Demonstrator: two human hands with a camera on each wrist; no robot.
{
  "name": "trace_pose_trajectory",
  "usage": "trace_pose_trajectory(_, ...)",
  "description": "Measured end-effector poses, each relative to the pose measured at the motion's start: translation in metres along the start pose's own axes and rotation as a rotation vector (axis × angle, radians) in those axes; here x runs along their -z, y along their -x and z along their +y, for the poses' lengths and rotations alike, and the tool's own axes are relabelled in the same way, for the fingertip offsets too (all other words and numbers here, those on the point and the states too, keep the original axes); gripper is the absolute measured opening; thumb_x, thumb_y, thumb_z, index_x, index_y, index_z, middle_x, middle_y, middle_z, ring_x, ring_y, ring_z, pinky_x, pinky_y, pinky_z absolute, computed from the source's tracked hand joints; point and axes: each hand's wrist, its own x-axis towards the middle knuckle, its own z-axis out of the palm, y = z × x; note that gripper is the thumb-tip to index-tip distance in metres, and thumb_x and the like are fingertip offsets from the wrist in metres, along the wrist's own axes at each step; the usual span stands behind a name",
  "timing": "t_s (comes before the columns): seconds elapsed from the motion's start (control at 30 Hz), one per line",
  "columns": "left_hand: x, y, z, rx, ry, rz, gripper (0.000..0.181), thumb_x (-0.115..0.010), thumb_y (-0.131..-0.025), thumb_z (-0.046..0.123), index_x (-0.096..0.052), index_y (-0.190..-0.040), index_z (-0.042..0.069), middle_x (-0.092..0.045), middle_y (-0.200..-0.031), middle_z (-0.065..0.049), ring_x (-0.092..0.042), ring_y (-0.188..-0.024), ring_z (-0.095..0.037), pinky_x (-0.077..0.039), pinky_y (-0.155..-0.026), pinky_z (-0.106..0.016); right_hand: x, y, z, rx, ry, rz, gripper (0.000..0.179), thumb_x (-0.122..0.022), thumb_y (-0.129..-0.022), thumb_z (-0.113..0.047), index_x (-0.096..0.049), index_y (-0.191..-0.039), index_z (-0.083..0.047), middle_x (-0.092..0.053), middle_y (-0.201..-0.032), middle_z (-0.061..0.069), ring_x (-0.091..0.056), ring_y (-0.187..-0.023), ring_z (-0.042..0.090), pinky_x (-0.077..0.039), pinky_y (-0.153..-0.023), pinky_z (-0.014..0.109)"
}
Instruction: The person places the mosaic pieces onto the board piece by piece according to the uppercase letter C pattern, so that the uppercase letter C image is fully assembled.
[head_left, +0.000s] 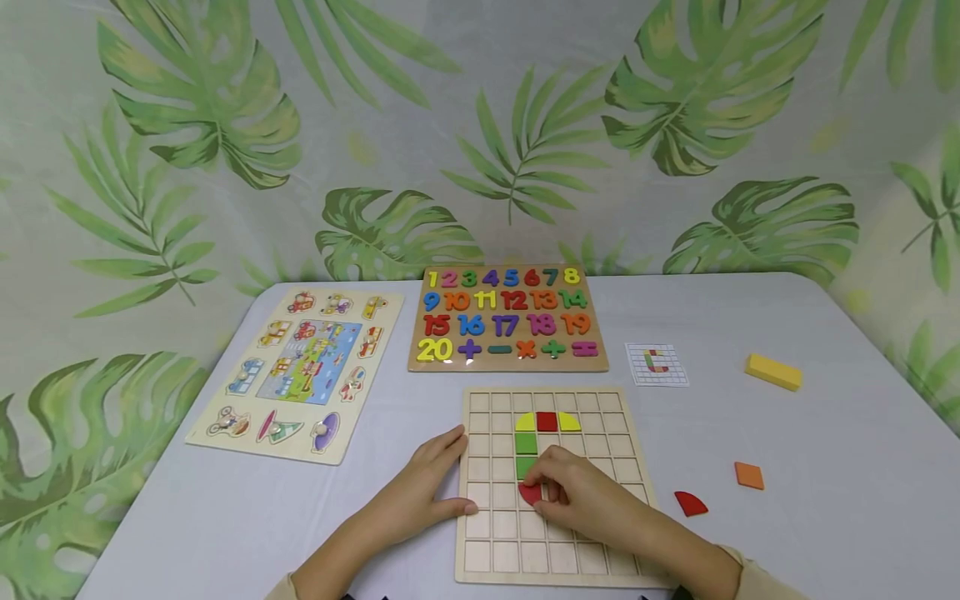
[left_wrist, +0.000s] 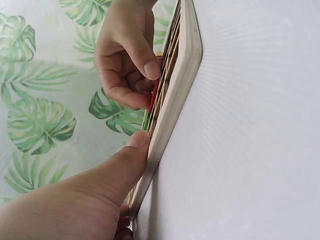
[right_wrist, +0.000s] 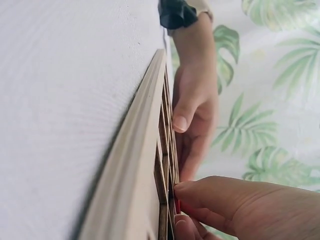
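Observation:
In the head view my right hand (head_left: 581,492) pinches a red quarter-circle piece (head_left: 529,493) over a square of the wooden grid board (head_left: 487,567). The piece shows as a thin red edge (left_wrist: 154,95) in the left wrist view. Just above it is a green square (head_left: 526,468), partly covered by my fingers, and another green square (head_left: 526,442). A yellow quarter-circle (head_left: 526,422), a red square (head_left: 547,422) and a second yellow quarter-circle (head_left: 569,422) form a row on top. My left hand (head_left: 420,487) rests at the board's left edge, fingers extended and thumb on the rim.
A loose red quarter-circle (head_left: 690,503), an orange square (head_left: 748,476) and a yellow block (head_left: 773,372) lie right of the board. Behind it are a pattern card (head_left: 657,365) and a number puzzle (head_left: 510,363). A vehicle picture puzzle (head_left: 247,375) lies at the left.

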Motion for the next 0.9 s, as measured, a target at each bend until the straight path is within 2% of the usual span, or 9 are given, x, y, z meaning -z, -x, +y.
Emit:
trace_pose_trajectory(0.17, 0.001, 0.000, 0.000, -0.003, 0.012, 0.000, 0.085, -0.061, -0.078, 0.051, -0.030, -0.139, 0.002, -0.020, -0.146, -0.006, -0.018, -0.131, -0.024, -0.025, -0.102, -0.041, 0.002, 0.001, 0.000, -0.012, -0.007, -0.005, 0.019, -0.069, -0.080, -0.015, -0.062, -0.098, -0.016, -0.048, -0.082, -0.009, -0.047, -0.069, 0.005, -0.043, -0.056, 0.017)
trace_pose_trajectory(0.3, 0.001, 0.001, 0.001, -0.007, 0.009, -0.003, 0.085, -0.061, -0.078, 0.050, -0.030, -0.139, 0.002, -0.020, -0.146, -0.006, -0.018, -0.131, -0.024, -0.025, -0.102, -0.040, 0.012, 0.006, -0.002, -0.034, -0.071, 0.011, 0.027, -0.069, -0.080, -0.020, -0.060, -0.105, -0.016, -0.052, -0.091, -0.008, -0.050, -0.076, 0.007, -0.045, -0.063, 0.019)
trace_pose_trajectory(0.47, 0.001, 0.001, 0.001, -0.005, 0.002, -0.001, 0.085, -0.062, -0.077, 0.050, -0.030, -0.139, 0.002, -0.021, -0.146, -0.007, -0.019, -0.131, -0.024, -0.025, -0.102, -0.040, 0.036, 0.019, -0.003, 0.028, -0.142, 0.081, 0.036, -0.066, -0.082, -0.025, -0.056, -0.114, -0.013, -0.055, -0.106, 0.000, -0.054, -0.087, 0.015, -0.048, -0.073, 0.025)
trace_pose_trajectory(0.6, 0.000, 0.001, 0.001, -0.001, -0.002, 0.001, 0.085, -0.062, -0.077, 0.050, -0.030, -0.139, 0.001, -0.021, -0.146, -0.007, -0.020, -0.131, -0.025, -0.026, -0.102, -0.041, 0.056, 0.035, 0.000, 0.097, -0.066, 0.195, 0.039, -0.068, -0.081, -0.022, -0.054, -0.117, -0.016, -0.055, -0.110, -0.001, -0.054, -0.091, 0.015, -0.049, -0.074, 0.028)
trace_pose_trajectory(0.7, 0.000, 0.001, 0.001, 0.001, 0.001, 0.001, 0.085, -0.062, -0.077, 0.050, -0.030, -0.139, 0.002, -0.021, -0.146, -0.006, -0.019, -0.131, -0.024, -0.025, -0.102, -0.040, 0.070, 0.049, 0.005, 0.112, 0.016, 0.291, 0.045, -0.071, -0.077, -0.015, -0.054, -0.118, -0.018, -0.056, -0.112, -0.003, -0.053, -0.094, 0.011, -0.046, -0.078, 0.023)
trace_pose_trajectory(0.83, 0.000, 0.001, 0.001, 0.001, 0.004, 0.000, 0.084, -0.062, -0.077, 0.049, -0.030, -0.139, 0.002, -0.021, -0.146, -0.006, -0.020, -0.131, -0.024, -0.025, -0.102, -0.041, 0.085, 0.071, 0.016, 0.022, 0.121, 0.388, 0.049, -0.074, -0.074, -0.013, -0.055, -0.119, -0.016, -0.055, -0.114, -0.006, -0.051, -0.095, 0.008, -0.037, -0.082, 0.013)
trace_pose_trajectory(0.9, 0.000, 0.000, 0.000, -0.001, 0.003, 0.000, 0.084, -0.062, -0.077, 0.050, -0.030, -0.139, 0.002, -0.021, -0.146, -0.006, -0.020, -0.131, -0.024, -0.025, -0.102, -0.041, 0.091, 0.082, 0.023, -0.054, 0.133, 0.413, 0.049, -0.074, -0.074, -0.015, -0.055, -0.119, -0.016, -0.055, -0.114, -0.008, -0.049, -0.097, 0.006, -0.042, -0.081, 0.024)
